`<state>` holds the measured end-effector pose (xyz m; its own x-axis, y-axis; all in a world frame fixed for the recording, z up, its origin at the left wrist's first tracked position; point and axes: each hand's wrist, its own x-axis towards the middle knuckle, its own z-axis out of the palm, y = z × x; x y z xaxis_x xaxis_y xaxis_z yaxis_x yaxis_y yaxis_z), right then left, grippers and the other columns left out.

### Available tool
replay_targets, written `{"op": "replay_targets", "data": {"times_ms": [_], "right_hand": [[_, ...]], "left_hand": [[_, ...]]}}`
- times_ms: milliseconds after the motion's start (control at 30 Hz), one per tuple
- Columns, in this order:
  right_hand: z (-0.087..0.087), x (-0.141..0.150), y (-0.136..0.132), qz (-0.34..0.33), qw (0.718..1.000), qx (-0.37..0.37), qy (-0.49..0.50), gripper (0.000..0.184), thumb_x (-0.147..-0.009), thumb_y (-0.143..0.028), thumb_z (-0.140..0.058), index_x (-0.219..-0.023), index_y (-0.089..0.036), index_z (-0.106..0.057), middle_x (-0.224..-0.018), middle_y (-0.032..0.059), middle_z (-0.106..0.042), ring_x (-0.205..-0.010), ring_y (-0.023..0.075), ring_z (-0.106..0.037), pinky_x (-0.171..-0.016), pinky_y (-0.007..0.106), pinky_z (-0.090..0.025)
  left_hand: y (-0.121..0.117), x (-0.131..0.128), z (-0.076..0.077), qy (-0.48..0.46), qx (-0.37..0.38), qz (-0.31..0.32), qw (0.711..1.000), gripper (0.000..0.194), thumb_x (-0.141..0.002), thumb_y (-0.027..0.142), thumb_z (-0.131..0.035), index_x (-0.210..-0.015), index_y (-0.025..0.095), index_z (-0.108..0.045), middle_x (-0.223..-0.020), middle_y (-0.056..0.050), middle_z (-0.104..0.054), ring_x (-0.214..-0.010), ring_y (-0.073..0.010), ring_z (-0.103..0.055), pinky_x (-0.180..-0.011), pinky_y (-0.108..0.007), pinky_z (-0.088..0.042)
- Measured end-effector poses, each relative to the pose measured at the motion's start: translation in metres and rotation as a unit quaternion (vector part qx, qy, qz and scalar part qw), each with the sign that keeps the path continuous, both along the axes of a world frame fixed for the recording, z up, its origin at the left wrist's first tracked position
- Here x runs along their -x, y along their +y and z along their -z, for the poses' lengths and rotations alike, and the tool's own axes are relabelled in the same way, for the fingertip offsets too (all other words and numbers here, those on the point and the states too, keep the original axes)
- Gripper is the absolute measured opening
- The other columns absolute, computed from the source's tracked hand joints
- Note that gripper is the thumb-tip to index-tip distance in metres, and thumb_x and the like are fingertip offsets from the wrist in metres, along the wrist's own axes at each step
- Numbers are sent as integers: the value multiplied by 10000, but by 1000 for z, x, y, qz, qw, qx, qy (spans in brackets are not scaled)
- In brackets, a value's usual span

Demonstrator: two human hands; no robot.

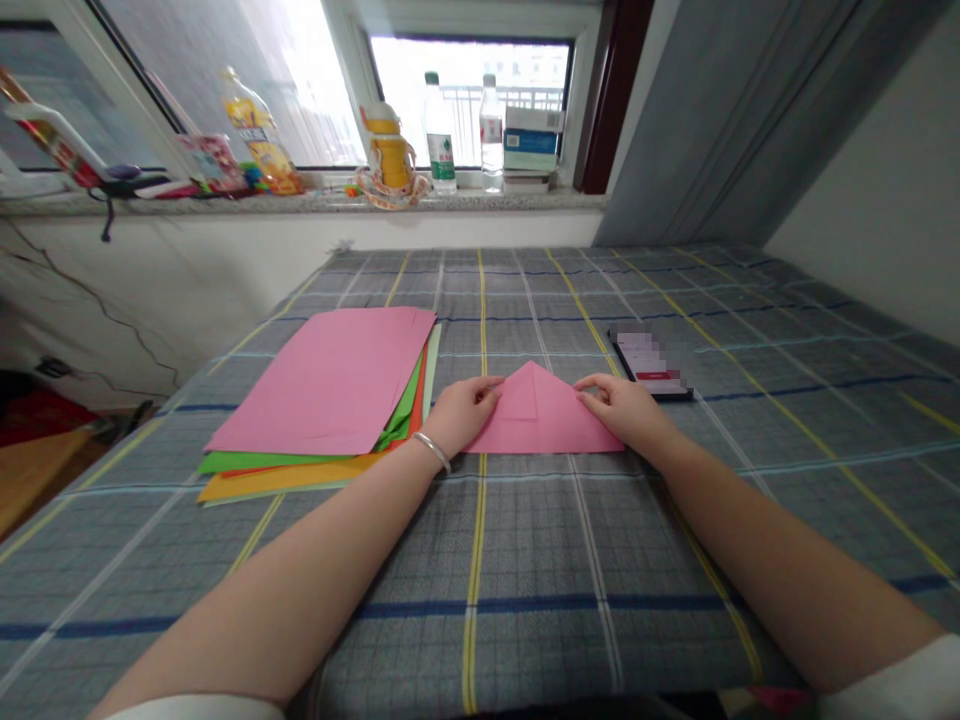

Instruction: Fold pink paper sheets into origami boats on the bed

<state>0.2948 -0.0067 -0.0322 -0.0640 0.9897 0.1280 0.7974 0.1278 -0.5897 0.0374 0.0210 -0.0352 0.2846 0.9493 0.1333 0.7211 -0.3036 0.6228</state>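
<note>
A folded sheet of pink paper (555,420) lies on the plaid cloth in front of me, its top coming to a point and its lower edge straight. My left hand (469,410), with a silver bangle at the wrist, pinches its left slanted edge. At the opposite slanted edge, my right hand (611,400) has thumb and fingers closed on the paper. A crease and a small folded flap show near the middle. Left of my hands rests a stack of coloured paper (322,380), pink on top, with green, orange and yellow sheets sticking out below.
A phone (651,365) lies to the right on the plaid cloth (525,540). Along the windowsill (480,203) stand a yellow drinking bottle (391,155), two clear water bottles (440,140), a juice bottle (262,135) and some boxes (531,140).
</note>
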Motion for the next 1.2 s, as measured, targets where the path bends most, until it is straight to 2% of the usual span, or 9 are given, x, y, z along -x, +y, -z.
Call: {"op": "replay_targets", "data": {"times_ms": [100,267,367,467,567,667,800,1033,1200], "right_hand": [[0,0,0,-6,999,-4,-41,243,-833,-340,-541,-960,-211,-704,-561,-25,-571,-561,152,-535,-541,270,-339],[0,0,-1,-36,993,-33,-108,221,-853,-282,-549,-986,-195,-702,-812,32,-665,-751,172,-600,-673,285,-426],[0,1,-4,-39,986,-54,-153,227,-877,-291,-529,-991,-205,-705,-931,60,-664,-825,191,-618,-702,305,-461],[0,5,-6,-65,978,-103,-167,256,-880,-261,-517,-1064,-213,-689,-1060,77,-658,-960,219,-613,-810,348,-487],[2,10,-8,-134,965,-161,-156,309,-849,-205,-546,-1134,-195,-665,-1179,98,-634,-1085,237,-573,-953,403,-454],[6,15,-8,-214,948,-191,-137,268,-881,-210,-517,-1089,-200,-685,-1228,106,-625,-1143,232,-553,-999,422,-435],[8,16,-10,-297,934,-171,-106,288,-893,-258,-531,-1145,-203,-659,-1248,106,-622,-1163,220,-558,-1014,413,-436],[-4,12,-18,-314,930,-140,-128,567,-754,-441,-703,-1245,-175,-605,-1326,141,-573,-1228,272,-521,-1041,437,-414],[-12,13,-22,-314,922,-149,-172,426,-810,-435,-642,-1171,-208,-653,-1274,106,-622,-1157,258,-577,-975,413,-460]], "left_hand": [[-4,-1,-1,48,-32,16,998,333,-906,271,-471,-1164,199,-668,-1048,-60,-708,-942,-201,-644,-851,-304,-485],[-13,-3,-3,183,-134,27,974,313,-926,283,-453,-1124,206,-684,-937,-80,-655,-900,-213,-610,-836,-337,-490],[-15,-3,-1,215,-177,29,960,305,-918,266,-463,-1121,206,-682,-963,-90,-636,-903,-227,-579,-845,-375,-490],[-12,-3,3,197,-219,81,952,344,-885,178,-474,-1189,182,-637,-1095,-90,-639,-992,-229,-556,-919,-392,-470],[-10,-3,6,177,-242,159,941,407,-857,134,-489,-1247,179,-596,-1269,-81,-593,-1174,-237,-500,-1048,-423,-389],[-13,-5,3,188,-235,209,930,378,-894,180,-460,-1244,211,-601,-1336,-69,-562,-1268,-256,-454,-1092,-490,-324],[-17,-5,-3,213,-216,257,918,391,-941,256,-407,-1302,213,-549,-1385,-82,-524,-1298,-251,-443,-1096,-509,-307],[-22,2,-7,278,-158,284,904,620,-921,497,-448,-1459,209,-336,-1523,-135,-313,-1409,-318,-271,-1123,-540,-223],[-24,2,-8,299,-140,280,901,709,-907,555,-440,-1488,189,-261,-1548,-209,-188,-1433,-349,-184,-1126,-534,-193]]}}
